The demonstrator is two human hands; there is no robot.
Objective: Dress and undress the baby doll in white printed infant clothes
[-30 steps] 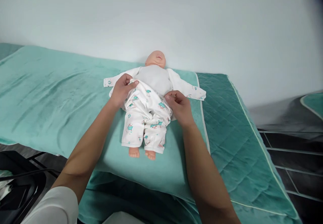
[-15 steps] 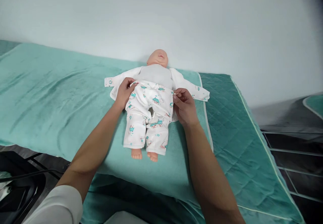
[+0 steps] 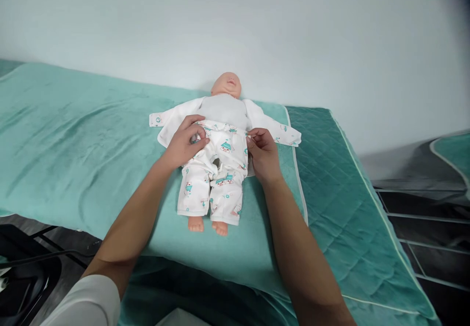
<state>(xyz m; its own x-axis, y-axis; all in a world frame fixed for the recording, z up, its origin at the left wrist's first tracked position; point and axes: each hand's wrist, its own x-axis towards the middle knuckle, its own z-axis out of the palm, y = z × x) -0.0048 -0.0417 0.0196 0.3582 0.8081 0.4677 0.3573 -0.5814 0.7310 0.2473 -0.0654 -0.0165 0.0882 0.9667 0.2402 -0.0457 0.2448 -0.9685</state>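
A baby doll lies on its back, head toward the wall, its bare feet showing below the trouser cuffs. It wears white baby trousers with a teal house print. Under its body a white baby jacket is spread, both sleeves stretched outward. My left hand rests over the waist of the trousers, thumb and fingers apart on the cloth. At the opposite hip my right hand pinches the trousers' waistband between thumb and fingers. The part under my left palm is hidden.
A teal velvety sheet covers the bed, with a quilted darker teal cover at the right. A pale wall rises behind. A black chair-like object and a cable are at lower left; metal bars show at right.
My left hand has moved inward from the waistband's side onto the trouser front, and its fingers have spread. My right hand keeps its pinch at the other hip. The view shifts slightly.
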